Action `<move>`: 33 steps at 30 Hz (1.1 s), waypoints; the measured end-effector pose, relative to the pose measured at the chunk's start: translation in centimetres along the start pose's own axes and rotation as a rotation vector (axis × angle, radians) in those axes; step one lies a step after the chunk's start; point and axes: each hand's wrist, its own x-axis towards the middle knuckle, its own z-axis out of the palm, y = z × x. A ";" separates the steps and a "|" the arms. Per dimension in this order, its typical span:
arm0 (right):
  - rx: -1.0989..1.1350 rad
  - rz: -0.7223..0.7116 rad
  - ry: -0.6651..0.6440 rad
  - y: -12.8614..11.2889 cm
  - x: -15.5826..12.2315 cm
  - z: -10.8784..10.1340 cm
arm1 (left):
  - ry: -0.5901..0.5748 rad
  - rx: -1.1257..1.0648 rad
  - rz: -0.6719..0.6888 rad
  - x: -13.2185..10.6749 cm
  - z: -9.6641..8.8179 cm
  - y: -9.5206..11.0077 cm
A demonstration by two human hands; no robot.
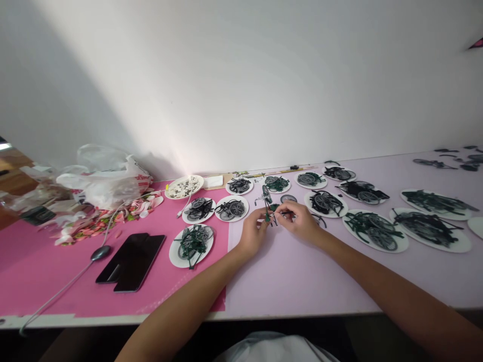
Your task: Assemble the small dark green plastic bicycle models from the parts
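Both hands meet over the pale lilac table surface (302,281) near its middle. My left hand (252,232) is closed, pinching a small green and black model bicycle frame (268,205) that stands up between the fingers. My right hand (299,219) is closed too, its fingertips pinching a thin dark piece (284,213) against the same model. A loose grey wheel (289,198) lies just behind the hands.
Several white plates of bicycle parts surround the hands, such as one plate (191,245) at left and another plate (375,231) at right. A black phone (131,260), a mouse (100,252), plastic bags (101,178) and a pink mat (75,291) lie left.
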 end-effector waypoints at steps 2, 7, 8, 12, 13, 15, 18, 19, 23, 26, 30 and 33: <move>0.002 0.003 -0.009 0.1 0.0 0.0 | 0.018 0.032 0.038 0.0 0.0 0.0; -0.001 0.013 -0.030 0.2 -0.1 -0.1 | 0.070 0.100 0.065 0.0 0.0 -0.2; -0.002 0.015 -0.031 0.2 -0.1 0.0 | 0.072 0.108 0.072 0.0 0.0 -0.3; -0.003 0.030 -0.046 0.3 -0.1 -0.1 | 0.061 0.116 0.105 0.1 0.0 -0.7; -0.003 0.038 -0.052 0.3 -0.2 -0.1 | 0.061 0.110 0.105 0.1 0.0 -0.7; -0.001 0.063 -0.083 0.4 -0.2 -0.2 | 0.064 0.081 0.094 0.1 0.1 -0.9; -0.001 0.123 -0.160 0.4 -0.3 -0.5 | 0.069 0.014 0.077 0.1 0.1 -1.1; 0.001 0.140 -0.182 0.4 -0.3 -0.6 | 0.070 0.002 0.076 0.1 0.1 -1.2; 0.024 0.149 -0.208 0.1 -0.3 -1.0 | 0.073 0.012 0.080 0.1 0.1 -1.4; 0.034 0.142 -0.212 0.0 -0.2 -1.1 | 0.074 0.019 0.090 0.1 0.0 -1.5; 0.032 0.160 -0.208 0.6 -0.2 -1.0 | 0.072 0.027 0.096 0.2 0.0 -1.6; 0.027 0.177 -0.201 1.1 -0.3 -0.9 | 0.067 0.034 0.094 0.2 0.1 -1.5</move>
